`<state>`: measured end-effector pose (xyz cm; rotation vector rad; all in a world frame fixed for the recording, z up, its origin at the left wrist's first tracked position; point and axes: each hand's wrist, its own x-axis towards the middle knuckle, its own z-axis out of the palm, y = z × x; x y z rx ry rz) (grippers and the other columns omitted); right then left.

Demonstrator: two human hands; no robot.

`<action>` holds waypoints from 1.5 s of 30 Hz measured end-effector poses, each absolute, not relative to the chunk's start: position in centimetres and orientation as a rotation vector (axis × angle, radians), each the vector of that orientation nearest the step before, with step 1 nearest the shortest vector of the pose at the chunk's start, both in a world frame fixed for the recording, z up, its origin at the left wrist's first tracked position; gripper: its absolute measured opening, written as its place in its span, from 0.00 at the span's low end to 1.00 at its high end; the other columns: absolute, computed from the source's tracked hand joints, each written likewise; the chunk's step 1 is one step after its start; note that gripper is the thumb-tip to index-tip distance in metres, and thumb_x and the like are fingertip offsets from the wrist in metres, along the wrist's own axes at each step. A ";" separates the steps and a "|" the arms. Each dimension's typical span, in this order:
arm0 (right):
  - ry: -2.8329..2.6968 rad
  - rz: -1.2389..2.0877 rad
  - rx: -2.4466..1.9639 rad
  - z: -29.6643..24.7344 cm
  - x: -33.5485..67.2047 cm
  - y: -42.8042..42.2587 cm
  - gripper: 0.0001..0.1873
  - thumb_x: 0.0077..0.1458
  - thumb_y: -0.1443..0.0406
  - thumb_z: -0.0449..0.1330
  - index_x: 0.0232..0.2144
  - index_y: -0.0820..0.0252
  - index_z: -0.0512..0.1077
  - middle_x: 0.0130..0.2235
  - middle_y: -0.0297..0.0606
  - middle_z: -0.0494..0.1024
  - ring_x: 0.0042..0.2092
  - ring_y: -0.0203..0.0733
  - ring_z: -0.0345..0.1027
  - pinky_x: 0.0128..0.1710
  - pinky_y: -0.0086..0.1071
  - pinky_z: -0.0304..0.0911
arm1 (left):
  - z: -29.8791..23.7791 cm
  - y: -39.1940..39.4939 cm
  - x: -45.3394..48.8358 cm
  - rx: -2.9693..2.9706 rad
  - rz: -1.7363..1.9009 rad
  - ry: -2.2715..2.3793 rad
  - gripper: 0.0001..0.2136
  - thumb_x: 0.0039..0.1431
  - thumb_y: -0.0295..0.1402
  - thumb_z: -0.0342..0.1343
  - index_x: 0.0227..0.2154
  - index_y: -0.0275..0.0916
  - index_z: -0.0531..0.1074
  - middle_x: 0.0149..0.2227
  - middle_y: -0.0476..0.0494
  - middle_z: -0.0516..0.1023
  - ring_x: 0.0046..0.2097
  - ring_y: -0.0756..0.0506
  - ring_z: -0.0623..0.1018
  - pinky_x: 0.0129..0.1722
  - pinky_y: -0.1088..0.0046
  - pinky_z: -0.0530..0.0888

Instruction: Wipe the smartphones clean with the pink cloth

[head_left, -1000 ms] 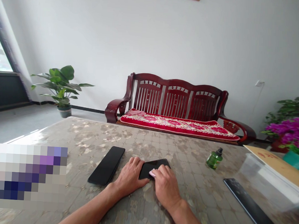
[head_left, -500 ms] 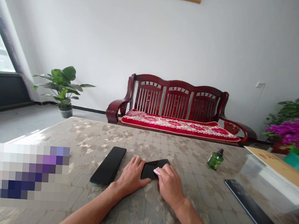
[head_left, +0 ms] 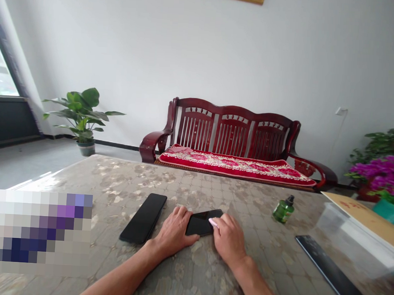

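Note:
A dark phone (head_left: 199,222) lies face up on the table in front of me. My left hand (head_left: 176,226) grips its left end, with the thumb along the near edge and the fingers at the far corner. Pinched between the fingers of my right hand (head_left: 230,236) is a small pale pink piece (head_left: 213,221), held against the right part of the screen; its kind is too small to make out. To the left of my left hand rests a larger black phone (head_left: 143,217), apart from it.
A patterned table (head_left: 189,280) spreads around my hands. On the right are a green pump bottle (head_left: 283,209), a long dark slab (head_left: 332,271) and a clear plastic box (head_left: 348,241) with a tan folder (head_left: 369,216) on top. A blurred patch hides the left side.
My right hand has slid slightly right across the screen with the pale pink piece. My left hand and the phone have stayed in place.

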<state>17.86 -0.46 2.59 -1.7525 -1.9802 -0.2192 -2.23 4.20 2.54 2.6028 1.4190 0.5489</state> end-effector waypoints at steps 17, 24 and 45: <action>-1.911 -0.210 -1.852 2.7 18.7 0.6 0.13 0.62 0.68 0.54 0.38 0.51 0.78 0.35 0.36 0.74 0.41 0.40 0.65 0.41 0.32 0.54 | 2.7 4.4 -2.1 2.610 0.606 1.352 0.20 0.48 0.42 0.63 0.43 0.40 0.71 0.43 0.41 0.70 0.49 0.38 0.69 0.50 0.64 0.69; -2.029 -0.141 -1.777 3.2 17.9 0.5 0.12 0.61 0.69 0.55 0.37 0.49 0.78 0.36 0.35 0.74 0.42 0.39 0.65 0.42 0.30 0.54 | 2.7 4.3 -2.1 2.632 0.599 1.277 0.19 0.46 0.40 0.62 0.42 0.41 0.70 0.43 0.43 0.70 0.48 0.39 0.69 0.49 0.64 0.69; -1.943 -0.264 -1.919 3.2 18.9 0.5 0.10 0.60 0.69 0.56 0.35 0.52 0.78 0.36 0.37 0.75 0.41 0.41 0.66 0.41 0.32 0.54 | 2.8 3.9 -1.4 2.642 0.559 1.219 0.22 0.45 0.42 0.64 0.43 0.41 0.70 0.44 0.43 0.70 0.47 0.39 0.70 0.50 0.64 0.68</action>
